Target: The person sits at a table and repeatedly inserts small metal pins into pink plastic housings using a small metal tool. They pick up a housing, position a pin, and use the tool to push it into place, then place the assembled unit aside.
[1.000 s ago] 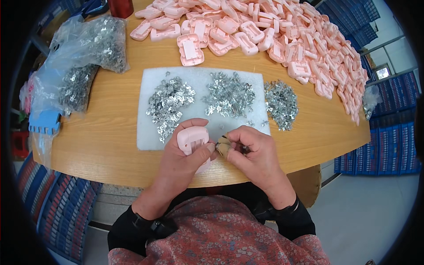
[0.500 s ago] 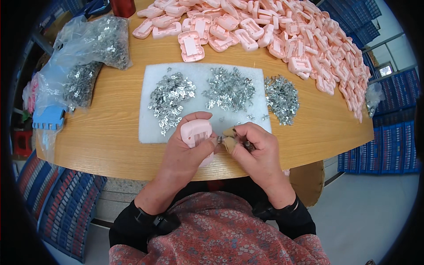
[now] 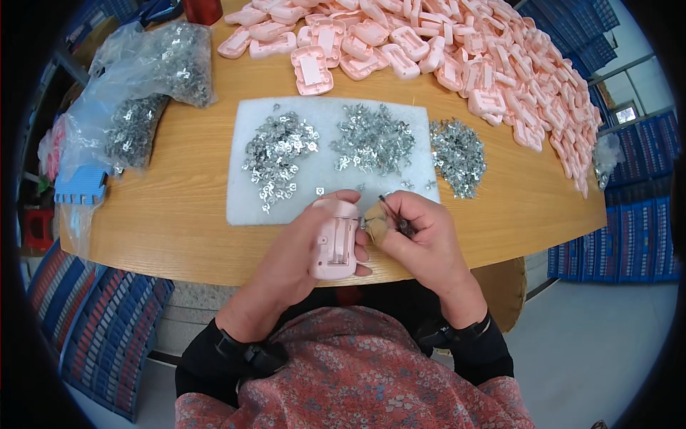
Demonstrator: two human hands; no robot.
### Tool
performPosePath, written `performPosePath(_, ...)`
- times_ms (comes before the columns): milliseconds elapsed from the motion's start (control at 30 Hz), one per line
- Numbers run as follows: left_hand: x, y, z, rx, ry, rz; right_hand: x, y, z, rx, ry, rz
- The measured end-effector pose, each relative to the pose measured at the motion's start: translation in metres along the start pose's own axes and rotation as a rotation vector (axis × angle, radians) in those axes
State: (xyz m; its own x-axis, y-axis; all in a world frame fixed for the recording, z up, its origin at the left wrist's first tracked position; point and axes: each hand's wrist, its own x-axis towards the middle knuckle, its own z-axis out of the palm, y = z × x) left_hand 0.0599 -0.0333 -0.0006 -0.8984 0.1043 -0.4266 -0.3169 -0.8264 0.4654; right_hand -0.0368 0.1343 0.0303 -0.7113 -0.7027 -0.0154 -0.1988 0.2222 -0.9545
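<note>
Now L hand (image 3: pixel 304 247) clasps pink shell (image 3: pixel 334 239), R hand (image 3: pixel 421 239) pinching.

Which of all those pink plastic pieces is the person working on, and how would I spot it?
Start at the round wooden table and find the white foam mat with heaps of small metal clips. Just below its near edge, the left hand holds one pink plastic shell. Unlike the big pile of pink shells along the far edge, it is alone, in hand, with the right hand against it.

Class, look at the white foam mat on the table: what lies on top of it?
The white foam mat carries two piles of small metal clips. The left hand and pink casing cover its near edge.
</note>
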Motion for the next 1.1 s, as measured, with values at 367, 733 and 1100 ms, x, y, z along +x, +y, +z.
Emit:
performPosePath(367,0.003,0.0,-0.001,0.087,-0.038,-0.13,0.01,-0.014,-0.003,-0.546,-0.143,-0.286)
performPosePath(733,0.008,-0.014,-0.011,0.27,-0.063,-0.144,0.008,-0.019,-0.005,-0.621,-0.183,-0.163)
performPosePath(1100,0.009,-0.012,-0.001,0.246,-0.04,-0.249,0.005,-0.021,-0.009,-0.257,-0.168,0.165)
